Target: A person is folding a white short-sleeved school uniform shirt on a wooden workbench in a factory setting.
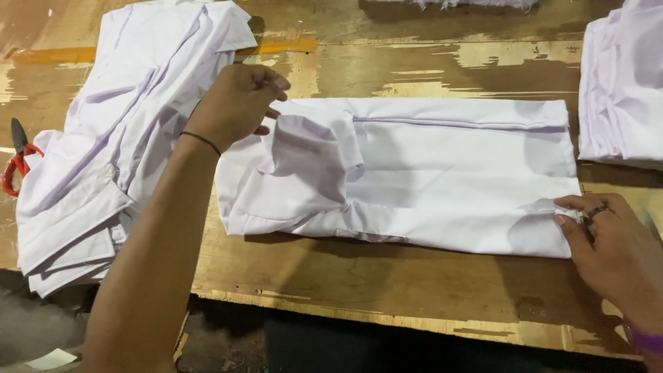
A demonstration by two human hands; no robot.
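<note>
A white garment (pixel 428 179) lies folded lengthwise across the worn wooden table (pixel 387 283). My left hand (pixel 235 103) is at its upper left end, fingers closed on the fabric by the collar. My right hand (pixel 611 252), a ring on one finger, pinches the garment's lower right corner. A folded flap (pixel 311 155) of the garment sticks up near the left hand.
A pile of white garments (pixel 117 138) lies at the left, partly over the table edge. Another white stack (pixel 621 83) sits at the far right. Red-handled scissors (pixel 17 162) lie at the left edge. The table's front edge runs along the bottom, dark floor below.
</note>
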